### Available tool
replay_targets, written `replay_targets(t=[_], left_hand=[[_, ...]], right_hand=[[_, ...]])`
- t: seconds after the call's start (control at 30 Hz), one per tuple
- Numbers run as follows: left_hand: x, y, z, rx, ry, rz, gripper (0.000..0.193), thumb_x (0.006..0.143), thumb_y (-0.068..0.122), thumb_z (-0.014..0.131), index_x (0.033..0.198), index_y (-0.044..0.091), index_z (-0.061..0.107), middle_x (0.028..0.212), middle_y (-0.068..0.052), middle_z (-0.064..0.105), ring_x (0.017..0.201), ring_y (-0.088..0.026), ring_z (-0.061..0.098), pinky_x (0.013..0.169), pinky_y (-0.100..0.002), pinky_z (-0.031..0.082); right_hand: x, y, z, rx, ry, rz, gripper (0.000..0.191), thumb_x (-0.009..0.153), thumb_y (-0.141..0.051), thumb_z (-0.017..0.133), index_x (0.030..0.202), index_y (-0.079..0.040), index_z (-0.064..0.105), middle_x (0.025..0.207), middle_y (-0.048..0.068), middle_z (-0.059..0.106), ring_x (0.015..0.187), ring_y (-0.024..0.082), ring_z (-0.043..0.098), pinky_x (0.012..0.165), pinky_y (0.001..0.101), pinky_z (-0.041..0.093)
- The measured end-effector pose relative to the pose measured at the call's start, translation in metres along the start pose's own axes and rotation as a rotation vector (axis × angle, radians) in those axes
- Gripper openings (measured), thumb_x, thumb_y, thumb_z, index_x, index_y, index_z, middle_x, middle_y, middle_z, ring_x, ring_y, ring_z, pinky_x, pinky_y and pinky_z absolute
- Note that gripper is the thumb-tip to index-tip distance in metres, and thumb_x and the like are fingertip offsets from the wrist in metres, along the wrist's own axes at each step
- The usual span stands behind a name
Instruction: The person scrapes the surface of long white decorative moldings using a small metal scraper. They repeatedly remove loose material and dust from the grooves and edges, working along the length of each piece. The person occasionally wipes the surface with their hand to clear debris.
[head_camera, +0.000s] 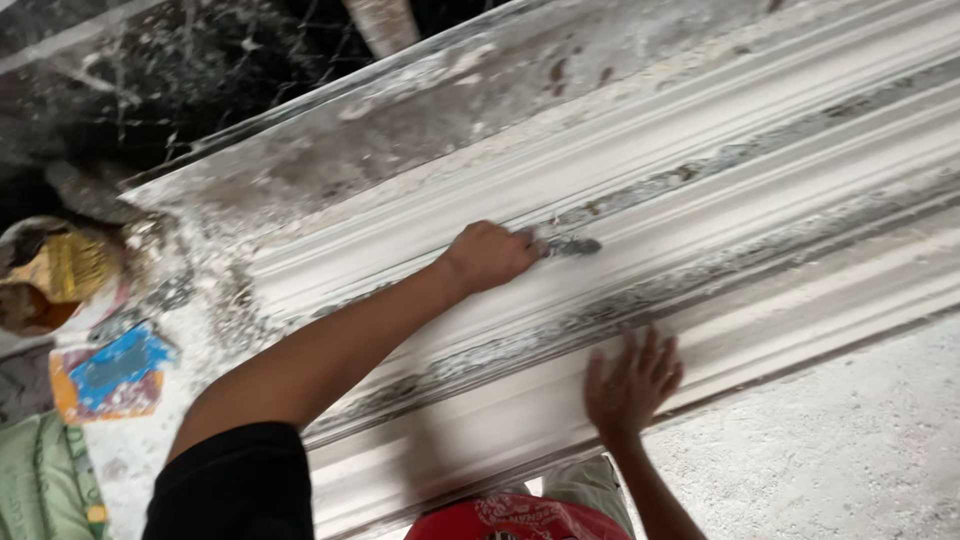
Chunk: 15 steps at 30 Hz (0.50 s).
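A long white plaster cornice moulding (700, 170) runs diagonally across the view, with grey, dirty streaks in its grooves. My left hand (488, 256), on an arm in a black sleeve, is closed around a small scraping tool (572, 245). The tool's grey tip rests in one of the moulding's grooves. My right hand (632, 383) lies flat on the lower band of the moulding with its fingers spread and nothing in it.
A rough grey concrete floor (850, 440) lies at the lower right. At the left are a sack with blue and orange print (110, 375), a green sack (40, 480) and an open bag with yellow contents (65, 268). A red printed cloth (520, 520) shows at the bottom edge.
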<state>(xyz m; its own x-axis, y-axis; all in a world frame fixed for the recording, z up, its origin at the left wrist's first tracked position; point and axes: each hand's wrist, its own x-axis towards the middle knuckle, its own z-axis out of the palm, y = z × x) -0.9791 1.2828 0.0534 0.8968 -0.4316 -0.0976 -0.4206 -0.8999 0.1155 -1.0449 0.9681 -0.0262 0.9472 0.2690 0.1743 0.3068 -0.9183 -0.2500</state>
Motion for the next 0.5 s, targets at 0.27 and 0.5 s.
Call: replay_targets(t=[0.27, 0.5], left_hand=[[0.167, 0.044, -0.02, 0.108, -0.114, -0.062, 0.025, 0.101, 0.018, 0.051, 0.122, 0.012, 0.062, 0.108, -0.009, 0.072, 0.085, -0.029, 0.075, 0.064, -0.045, 0.061], [0.125, 0.046, -0.049, 0.171, -0.209, -0.09, 0.044, 0.1, 0.021, 0.047, 0.143, 0.021, 0.051, 0.121, -0.008, 0.067, 0.073, -0.026, 0.074, 0.052, -0.041, 0.061]], right_hand=[[0.006, 0.029, -0.033, 0.277, -0.293, -0.083, 0.076, 0.094, -0.046, 0.054, 0.153, -0.005, 0.033, 0.164, 0.027, 0.016, 0.149, 0.053, 0.008, 0.114, 0.0705, 0.006], [0.18, 0.278, -0.049, 0.158, 0.059, -0.204, 0.074, 0.104, -0.046, 0.052, 0.16, -0.003, 0.03, 0.17, 0.027, 0.016, 0.156, 0.053, 0.013, 0.127, 0.0669, 0.013]])
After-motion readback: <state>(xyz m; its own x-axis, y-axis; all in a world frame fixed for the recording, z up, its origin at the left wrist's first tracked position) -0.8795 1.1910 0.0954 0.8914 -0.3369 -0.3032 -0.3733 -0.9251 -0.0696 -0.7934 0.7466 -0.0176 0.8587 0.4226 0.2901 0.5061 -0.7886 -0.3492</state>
